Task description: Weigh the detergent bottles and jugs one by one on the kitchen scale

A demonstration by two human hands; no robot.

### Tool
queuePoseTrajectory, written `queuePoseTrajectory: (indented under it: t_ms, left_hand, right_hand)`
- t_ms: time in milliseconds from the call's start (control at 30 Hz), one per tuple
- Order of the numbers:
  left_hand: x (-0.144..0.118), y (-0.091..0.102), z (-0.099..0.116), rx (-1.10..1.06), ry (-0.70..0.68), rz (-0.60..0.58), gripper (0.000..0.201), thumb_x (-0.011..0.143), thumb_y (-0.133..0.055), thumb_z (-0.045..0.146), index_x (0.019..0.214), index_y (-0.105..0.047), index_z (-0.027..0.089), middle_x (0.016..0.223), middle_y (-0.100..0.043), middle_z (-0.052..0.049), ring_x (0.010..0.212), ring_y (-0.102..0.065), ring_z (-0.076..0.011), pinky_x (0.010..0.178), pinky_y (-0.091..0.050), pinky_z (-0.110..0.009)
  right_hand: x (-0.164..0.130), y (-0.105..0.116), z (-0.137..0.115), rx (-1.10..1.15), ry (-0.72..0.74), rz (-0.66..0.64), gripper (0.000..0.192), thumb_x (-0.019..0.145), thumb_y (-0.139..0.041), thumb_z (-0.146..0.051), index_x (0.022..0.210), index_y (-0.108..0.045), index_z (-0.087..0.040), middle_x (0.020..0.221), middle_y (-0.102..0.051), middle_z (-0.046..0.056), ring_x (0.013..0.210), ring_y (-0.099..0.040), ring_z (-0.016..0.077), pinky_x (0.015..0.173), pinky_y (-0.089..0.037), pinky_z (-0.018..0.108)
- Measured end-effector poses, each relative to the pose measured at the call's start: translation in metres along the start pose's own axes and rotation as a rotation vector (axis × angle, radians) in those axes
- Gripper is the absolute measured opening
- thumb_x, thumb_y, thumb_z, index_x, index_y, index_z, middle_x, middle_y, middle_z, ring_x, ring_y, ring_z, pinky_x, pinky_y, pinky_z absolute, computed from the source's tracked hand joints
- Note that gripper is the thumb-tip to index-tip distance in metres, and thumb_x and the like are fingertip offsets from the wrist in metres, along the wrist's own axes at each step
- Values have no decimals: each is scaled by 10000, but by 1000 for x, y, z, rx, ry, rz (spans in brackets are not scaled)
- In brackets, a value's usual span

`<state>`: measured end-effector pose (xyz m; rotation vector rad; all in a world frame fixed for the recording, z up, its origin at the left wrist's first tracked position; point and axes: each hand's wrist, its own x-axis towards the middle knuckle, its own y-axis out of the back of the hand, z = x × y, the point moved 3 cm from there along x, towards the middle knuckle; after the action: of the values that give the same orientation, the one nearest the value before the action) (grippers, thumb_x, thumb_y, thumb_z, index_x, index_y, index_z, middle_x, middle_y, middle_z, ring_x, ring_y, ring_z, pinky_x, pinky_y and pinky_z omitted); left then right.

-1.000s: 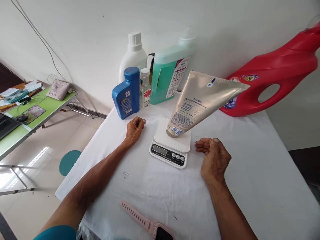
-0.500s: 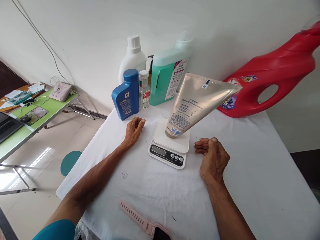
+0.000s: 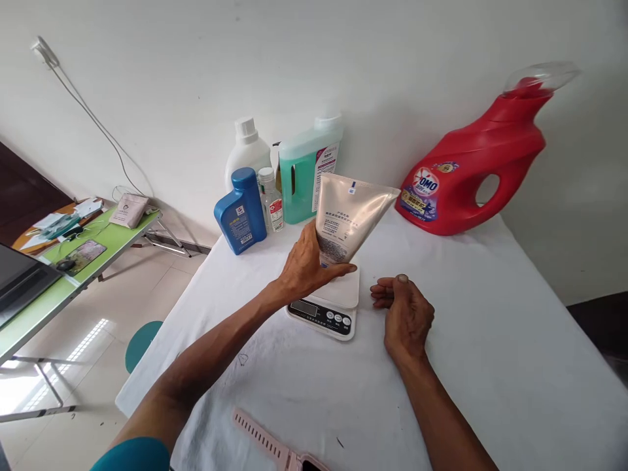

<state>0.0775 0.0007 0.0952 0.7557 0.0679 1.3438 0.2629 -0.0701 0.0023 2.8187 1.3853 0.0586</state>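
Left hand [image 3: 307,265] pinching gold tube [image 3: 346,212] standing on kitchen scale [image 3: 326,304], frame centre.
Right hand [image 3: 405,314] loosely curled, empty; lifting off likely needs firm grip.

The head camera looks forward and down, close over the white table [image 3: 490,340].

I count five containers at the far edge of the surface: one white bottle [image 3: 246,152], one blue bottle [image 3: 239,210], one small clear bottle [image 3: 271,199], one green jug [image 3: 304,173], one red jug [image 3: 471,176]. One gold tube [image 3: 348,212]. One scale [image 3: 326,307]. One pink watch [image 3: 275,446]. Two hands.
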Motion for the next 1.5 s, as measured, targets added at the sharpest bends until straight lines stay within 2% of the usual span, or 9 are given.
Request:
queuePoseTrajectory:
  t_ms: [133,267,367,533,833,1067,1200,1300,1500]
  left_hand:
    - [9,-5,5,87,97,39,719,608,-975,419,1075,-468,214,962,-645,-59,893,-639,-280,700,-459,-353]
    - [32,11,9,72,111,194,701,600,-977,395,979,-410,232,872,-585,-20,829,-614,-238,656,-408,-322]
    - [60,23,4,76,103,302,683,620,-964,363,974,-393,240,907,-582,-25,883,-622,-246,696,-427,-332]
    - [90,18,-25,150,193,286,666,627,-929,282,967,-357,244,974,-607,-52,953,-637,-270,756,-450,-353]
    - [99,-6,-55,170,303,326,624,700,-884,187,1029,-356,236,1114,-626,-144,1063,-631,-300,869,-466,-401]
    - [105,-19,-67,159,270,463,793,600,-962,188,1171,-413,193,1316,-537,-184,1362,-507,-367,1137,-418,-482]
    - [94,-17,-73,132,194,398,911,642,-954,247,1346,-382,160,1445,-479,-240,1480,-408,-398,1216,-357,-534]
    - [65,-11,-78,80,126,310,798,767,-861,337,1389,-391,168,1500,-462,-254,1502,-406,-397,1221,-367,-572]
    - [-9,3,-107,-286,307,175,452,950,-613,528,1211,-539,166,1239,-639,-170,1044,-722,-263,984,-586,-501]
  right_hand:
    - [0,0,-4,-6,9,-11,668,904,-531,-821,830,-700,-179,741,-705,58,636,-630,182,606,-508,319]
    - [-2,0,-8,-24,21,-26,656,938,-491,-799,824,-692,-185,754,-703,57,656,-629,180,609,-499,309]
    - [-3,1,-11,-35,15,-40,666,941,-469,-806,819,-684,-188,771,-707,58,656,-626,176,617,-501,312]
    - [-3,1,-16,-49,5,-45,706,916,-457,-844,815,-687,-184,754,-703,69,646,-615,181,612,-505,318]
    - [-5,1,-17,-50,-31,-57,703,900,-450,-853,824,-679,-192,775,-692,75,701,-619,200,614,-509,317]
    - [-4,0,-12,-46,-19,-59,648,934,-454,-792,820,-674,-194,773,-691,71,694,-615,195,625,-505,320]
    - [-3,0,-10,-46,-1,-51,653,937,-449,-798,818,-670,-195,759,-691,64,670,-610,188,621,-504,322]
    - [-2,1,-9,-39,2,-51,665,926,-457,-816,811,-668,-195,747,-688,60,657,-607,183,613,-507,321]
    - [-4,0,-4,2,1,-55,652,880,-537,-823,806,-679,-190,744,-683,60,670,-621,182,598,-518,313]
